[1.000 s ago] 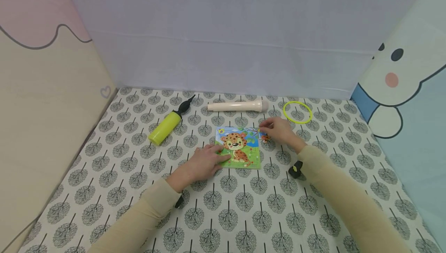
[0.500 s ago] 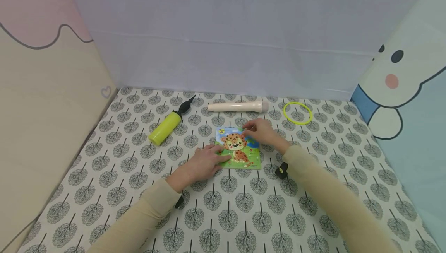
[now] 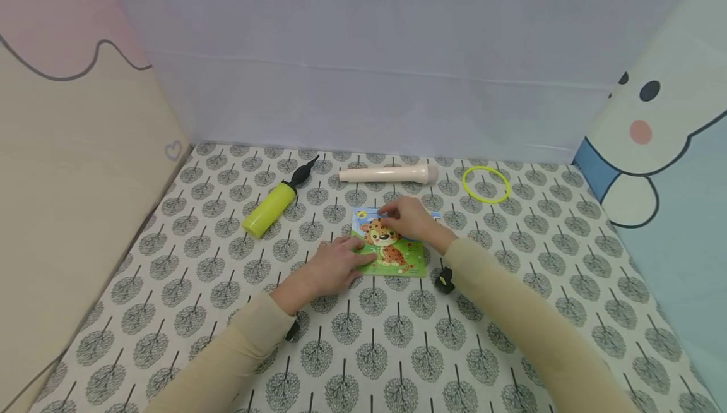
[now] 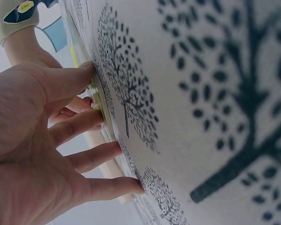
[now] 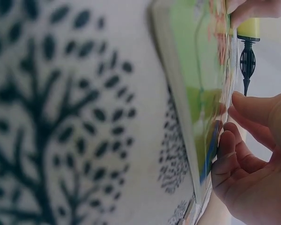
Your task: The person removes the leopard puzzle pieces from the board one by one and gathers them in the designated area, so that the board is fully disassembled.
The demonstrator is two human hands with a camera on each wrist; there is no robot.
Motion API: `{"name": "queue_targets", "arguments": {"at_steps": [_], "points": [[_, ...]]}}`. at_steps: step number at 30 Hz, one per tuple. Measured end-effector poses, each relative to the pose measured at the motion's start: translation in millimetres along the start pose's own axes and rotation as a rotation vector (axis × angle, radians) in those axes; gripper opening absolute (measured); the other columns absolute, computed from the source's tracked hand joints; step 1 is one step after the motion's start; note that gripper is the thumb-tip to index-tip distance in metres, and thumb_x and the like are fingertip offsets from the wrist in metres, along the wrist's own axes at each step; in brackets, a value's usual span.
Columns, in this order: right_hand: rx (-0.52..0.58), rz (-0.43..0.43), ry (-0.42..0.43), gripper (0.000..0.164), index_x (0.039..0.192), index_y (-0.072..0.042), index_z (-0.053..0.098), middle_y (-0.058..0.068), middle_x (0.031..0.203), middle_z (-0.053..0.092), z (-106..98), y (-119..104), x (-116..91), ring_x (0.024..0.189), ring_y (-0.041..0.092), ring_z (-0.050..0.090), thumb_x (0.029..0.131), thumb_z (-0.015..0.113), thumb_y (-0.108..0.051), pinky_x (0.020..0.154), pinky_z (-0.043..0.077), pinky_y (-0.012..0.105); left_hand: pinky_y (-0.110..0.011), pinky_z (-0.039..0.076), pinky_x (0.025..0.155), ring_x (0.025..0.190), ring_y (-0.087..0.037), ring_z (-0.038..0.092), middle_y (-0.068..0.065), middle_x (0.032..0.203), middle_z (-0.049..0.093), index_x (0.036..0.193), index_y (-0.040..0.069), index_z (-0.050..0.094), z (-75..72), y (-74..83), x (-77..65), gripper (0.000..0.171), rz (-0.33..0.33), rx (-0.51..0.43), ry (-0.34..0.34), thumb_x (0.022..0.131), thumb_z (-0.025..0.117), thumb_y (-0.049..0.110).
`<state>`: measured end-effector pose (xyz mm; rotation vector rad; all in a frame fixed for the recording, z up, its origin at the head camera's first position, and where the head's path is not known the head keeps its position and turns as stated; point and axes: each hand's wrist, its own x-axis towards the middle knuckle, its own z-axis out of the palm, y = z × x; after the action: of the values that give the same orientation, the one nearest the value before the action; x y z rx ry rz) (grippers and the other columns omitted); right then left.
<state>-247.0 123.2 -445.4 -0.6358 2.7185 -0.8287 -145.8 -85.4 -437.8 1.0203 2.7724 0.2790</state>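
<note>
A square leopard picture puzzle (image 3: 417, 267) lies flat on the cloth in the middle of the table. My left hand (image 3: 335, 264) rests on its left edge, with fingers extended, as the left wrist view also shows. Over the upper part of the picture is my right hand (image 3: 410, 218), thumb and index finger close together near the leopard's ear. In the right wrist view, the right fingertips (image 5: 237, 99) are right at the puzzle's face; I cannot tell whether they pinch a piece. A small blue bit (image 3: 435, 215) shows just beyond the right hand.
A yellow hand pump (image 3: 269, 209) with a black nozzle lies at the back left. Behind the puzzle is a pale microphone-shaped stick (image 3: 386, 174). A thin yellow ring (image 3: 485, 199) lies at the back right. Fabric walls (image 3: 363, 84) enclose the table's back and sides.
My right hand has moved left from beside the puzzle's right edge to over its upper part. The left hand has stayed on the left edge.
</note>
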Motion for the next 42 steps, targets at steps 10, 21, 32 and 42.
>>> {"name": "queue_targets", "arguments": {"at_steps": [10, 21, 32, 42], "points": [[0.005, -0.009, -0.003, 0.023, 0.111, -0.009, 0.071, 0.002, 0.094, 0.065, 1.1, -2.8, 1.0, 0.077, 0.012, 0.058, 0.090, 0.068, -0.017, 0.068, 0.050, 0.026, -0.061, 0.043, 0.087, 0.126, -0.029, 0.040, -0.006, 0.136, 0.047, 0.138, 0.028, 0.053, -0.4, 1.2, 1.0, 0.046, -0.007, 0.016, -0.014, 0.093, 0.063, 0.029], [0.026, 0.043, -0.001, 0.020, 0.110, -0.009, 0.070, 0.002, 0.095, 0.064, 4.8, -3.2, 4.2, 0.082, 0.014, 0.058, 0.092, 0.065, -0.014, 0.073, 0.050, 0.027, -0.058, 0.046, 0.084, 0.125, -0.030, 0.041, -0.007, 0.136, 0.047, 0.137, 0.026, 0.055, -1.0, 1.6, 0.9, 0.045, 0.006, 0.013, 0.000, 0.093, 0.064, 0.027], [0.095, 0.061, -0.020, 0.019, 0.111, -0.006, 0.067, 0.006, 0.104, 0.061, 2.0, -3.1, 3.9, 0.089, 0.018, 0.055, 0.093, 0.062, -0.013, 0.080, 0.048, 0.032, -0.053, 0.048, 0.082, 0.119, -0.029, 0.044, -0.005, 0.136, 0.046, 0.141, 0.027, 0.050, -0.7, 1.1, 4.1, 0.050, 0.009, 0.065, -0.011, 0.093, 0.063, 0.029], [0.107, 0.056, -0.002, 0.021, 0.113, -0.008, 0.067, 0.006, 0.111, 0.060, 3.3, -1.6, 3.2, 0.093, 0.019, 0.055, 0.093, 0.062, -0.014, 0.083, 0.048, 0.034, -0.049, 0.050, 0.075, 0.114, -0.027, 0.044, -0.003, 0.134, 0.046, 0.145, 0.028, 0.044, -2.8, 2.0, 4.6, 0.053, -0.001, 0.096, -0.045, 0.094, 0.060, 0.029]]}}
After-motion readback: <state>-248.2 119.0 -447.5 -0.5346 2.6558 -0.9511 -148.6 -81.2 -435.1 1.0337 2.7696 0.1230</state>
